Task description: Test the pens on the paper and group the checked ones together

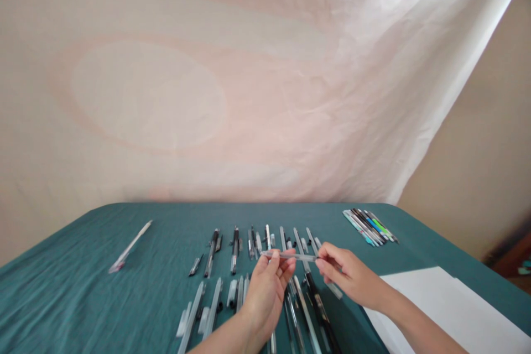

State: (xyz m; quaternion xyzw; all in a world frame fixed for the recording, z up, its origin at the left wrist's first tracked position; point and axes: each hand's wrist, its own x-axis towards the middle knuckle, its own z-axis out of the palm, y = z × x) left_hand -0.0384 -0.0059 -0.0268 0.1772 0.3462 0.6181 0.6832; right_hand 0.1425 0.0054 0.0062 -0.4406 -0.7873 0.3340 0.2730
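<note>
A thin translucent pen barrel (299, 256) lies almost level between my two hands above the table. My left hand (267, 294) pinches its left end between thumb and fingers, palm turned up. At the other end, the fingers of my right hand (342, 272) close on the barrel, where a small dark spot shows; whether that is a separate part I cannot tell. Below and around the hands lie two rows of taken-apart pens: clear barrels (213, 305), dark pens (212, 253) and loose caps (194, 265). My hands and forearms hide some of the front row.
A bundle of coloured pens (370, 227) lies at the back right. White paper sheets (440, 310) rest at the front right, under my right forearm. Far left is a long clear packet of thin white sticks (130, 247). A green cloth (145, 310) covers the table; a pale curtain (249, 94) hangs behind.
</note>
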